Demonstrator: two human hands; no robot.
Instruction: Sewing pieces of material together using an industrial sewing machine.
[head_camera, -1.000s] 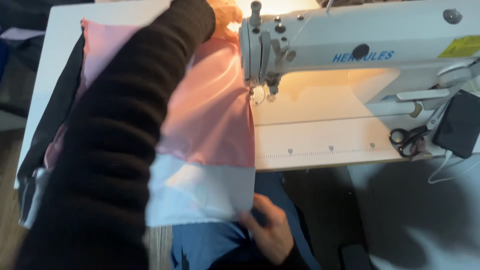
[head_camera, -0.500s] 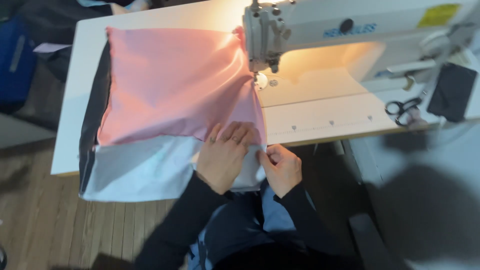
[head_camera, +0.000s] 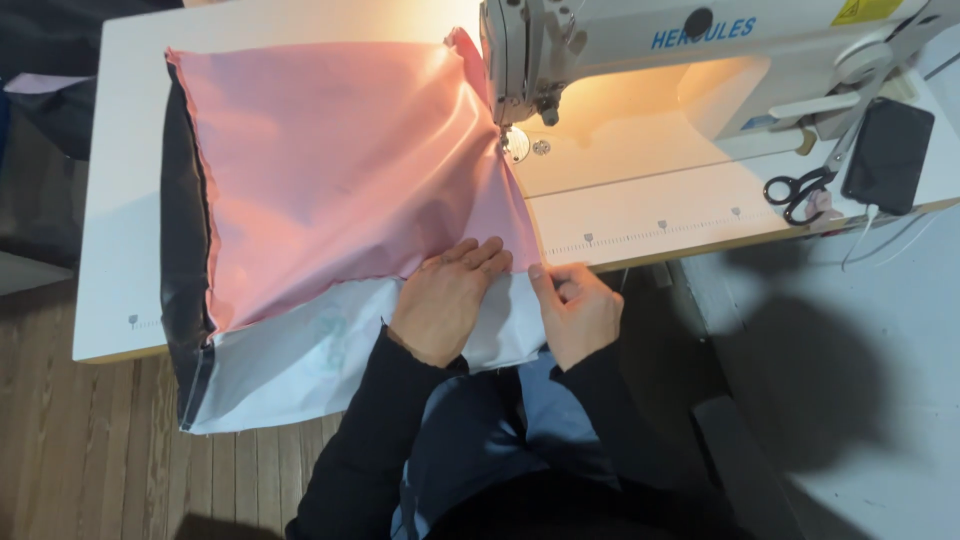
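Black scissors (head_camera: 797, 190) and a dark phone (head_camera: 888, 155) are lying at right on the white table (head_camera: 125, 200) (wood floor (head_camera: 90, 450) showing below).

Warm lamp glow under sewing machine (head_camera: 700, 60), dark floor shadows, sharp focus

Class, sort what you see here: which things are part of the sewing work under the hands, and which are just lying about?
In use: pink fabric, white fabric, sewing machine, left hand, right hand.

Lying about: scissors, black phone, both on the table.
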